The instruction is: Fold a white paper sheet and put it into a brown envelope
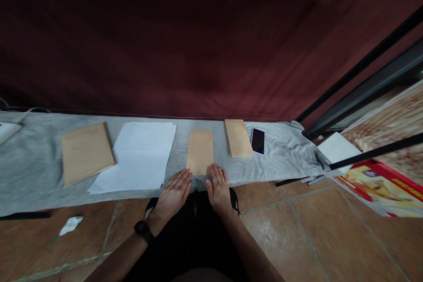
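A tan paper envelope (200, 152) lies flat on the grey cloth in front of me. My left hand (176, 187) rests at its lower left corner, fingers stretched out and lying flat. At the lower right corner is my right hand (218, 185), also flat, with the fingertips touching or nearly touching the paper. Neither hand grips anything. To the right lies a stack of similar tan envelopes (238, 138). White paper sheets (139, 154) are spread to the left, and beyond them a larger stack of brown envelopes (86, 152) overlaps or touches their edge.
A phone (258, 141) lies right of the small envelope stack. The narrow bench has a grey cloth (284, 163) over it, rumpled at the right end. A dark red curtain (198, 53) hangs behind. Black metal bars (363, 64) and a colourful box (383, 187) stand at right.
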`<state>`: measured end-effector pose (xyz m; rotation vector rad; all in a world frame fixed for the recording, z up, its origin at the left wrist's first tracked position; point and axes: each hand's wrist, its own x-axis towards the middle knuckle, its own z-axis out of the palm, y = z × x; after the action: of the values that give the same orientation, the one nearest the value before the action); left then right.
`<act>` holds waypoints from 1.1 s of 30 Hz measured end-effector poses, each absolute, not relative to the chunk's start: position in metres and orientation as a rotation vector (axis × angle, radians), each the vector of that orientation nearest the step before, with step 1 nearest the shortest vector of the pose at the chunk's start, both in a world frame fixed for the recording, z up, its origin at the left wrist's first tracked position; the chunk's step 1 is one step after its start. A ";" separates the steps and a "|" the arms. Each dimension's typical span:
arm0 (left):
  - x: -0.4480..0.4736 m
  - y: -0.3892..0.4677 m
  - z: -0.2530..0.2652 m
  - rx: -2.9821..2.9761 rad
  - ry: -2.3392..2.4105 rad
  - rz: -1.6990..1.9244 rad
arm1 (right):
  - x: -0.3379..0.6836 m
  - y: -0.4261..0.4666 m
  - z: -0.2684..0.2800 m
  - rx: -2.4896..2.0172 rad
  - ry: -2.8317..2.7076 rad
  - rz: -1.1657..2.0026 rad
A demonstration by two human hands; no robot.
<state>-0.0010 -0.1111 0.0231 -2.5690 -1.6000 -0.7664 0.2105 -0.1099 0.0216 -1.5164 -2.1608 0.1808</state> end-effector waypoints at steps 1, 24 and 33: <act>0.001 -0.110 0.025 -2.565 -1.612 -0.751 | 0.209 -0.110 0.023 -1.498 -2.170 0.190; 0.084 -0.013 0.032 -2.572 -1.893 -0.434 | 0.209 -0.110 0.001 -1.350 -2.137 0.089; 0.069 -0.023 0.022 -2.429 -1.980 -0.459 | 0.210 -0.110 0.003 -1.349 -2.168 0.113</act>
<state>0.0695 -0.0225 0.0215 -2.4291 -1.9795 -0.4588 0.2101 -0.1096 0.0031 -1.3494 -2.1683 0.1130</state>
